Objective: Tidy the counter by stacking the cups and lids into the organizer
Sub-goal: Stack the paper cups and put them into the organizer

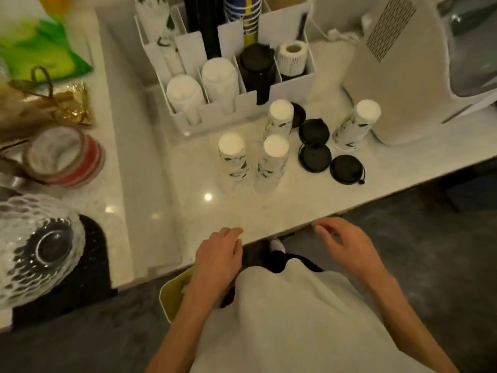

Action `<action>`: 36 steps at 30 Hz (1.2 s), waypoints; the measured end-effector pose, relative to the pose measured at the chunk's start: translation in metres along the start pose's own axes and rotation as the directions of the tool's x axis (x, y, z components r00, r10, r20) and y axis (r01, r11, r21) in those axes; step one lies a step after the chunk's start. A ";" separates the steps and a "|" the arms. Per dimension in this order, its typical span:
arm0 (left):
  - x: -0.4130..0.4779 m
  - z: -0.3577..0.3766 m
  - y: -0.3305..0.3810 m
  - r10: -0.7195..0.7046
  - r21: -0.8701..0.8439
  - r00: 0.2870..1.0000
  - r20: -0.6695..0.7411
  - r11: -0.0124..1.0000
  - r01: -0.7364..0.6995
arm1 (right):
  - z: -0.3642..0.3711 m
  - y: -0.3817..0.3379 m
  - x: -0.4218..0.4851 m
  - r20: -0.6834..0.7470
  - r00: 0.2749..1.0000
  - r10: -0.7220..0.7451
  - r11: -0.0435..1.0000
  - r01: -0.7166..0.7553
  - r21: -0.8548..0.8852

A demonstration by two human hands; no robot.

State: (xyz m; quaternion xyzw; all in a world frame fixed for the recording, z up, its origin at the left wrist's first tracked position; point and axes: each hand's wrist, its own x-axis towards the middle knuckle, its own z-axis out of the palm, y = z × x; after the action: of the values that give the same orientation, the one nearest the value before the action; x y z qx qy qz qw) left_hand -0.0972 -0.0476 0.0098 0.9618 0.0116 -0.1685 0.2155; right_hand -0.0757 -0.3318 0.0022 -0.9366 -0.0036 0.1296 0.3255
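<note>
Several white paper cups stand upside down on the counter: one at the left (233, 155), one in the middle (273, 158), one behind it (279, 118), one at the right (356, 125). Several black lids lie between them, among them one (314, 131), another (315, 158) and a third (347, 169). The white organizer (250, 103) behind them holds white cup stacks (220, 78) and a black stack (257, 68). My left hand (217, 258) and my right hand (347, 244) hover at the counter's front edge, fingers apart, holding nothing.
A white machine (403, 71) stands at the right. Tape rolls (64, 157), bags (40, 49) and a textured glass bowl (35, 249) crowd the left side. A yellow-green bin (174, 294) sits below the counter edge. A label roll (292, 56) sits in the organizer.
</note>
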 end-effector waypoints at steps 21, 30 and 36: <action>0.094 -0.037 -0.013 -0.351 -0.398 0.917 -0.190 0.881 0.255 | -0.045 -0.155 0.203 0.041 0.952 -0.303 0.935 0.289 0.207; 0.147 -0.022 -0.032 -0.265 -0.564 0.963 -0.046 0.802 0.194 | 0.006 -0.181 0.215 0.509 0.828 -0.234 0.930 0.343 -0.131; 0.151 -0.012 -0.041 -0.245 -0.647 0.964 -0.102 0.752 0.123 | 0.020 -0.177 0.206 0.438 0.821 -0.365 0.884 0.453 -0.113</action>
State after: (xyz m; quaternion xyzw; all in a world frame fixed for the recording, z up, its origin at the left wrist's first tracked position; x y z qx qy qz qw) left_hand 0.0453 -0.0129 -0.0472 0.8373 0.1823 -0.0872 0.5081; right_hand 0.1320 -0.1612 0.0461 -0.8954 -0.2865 0.2459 0.2359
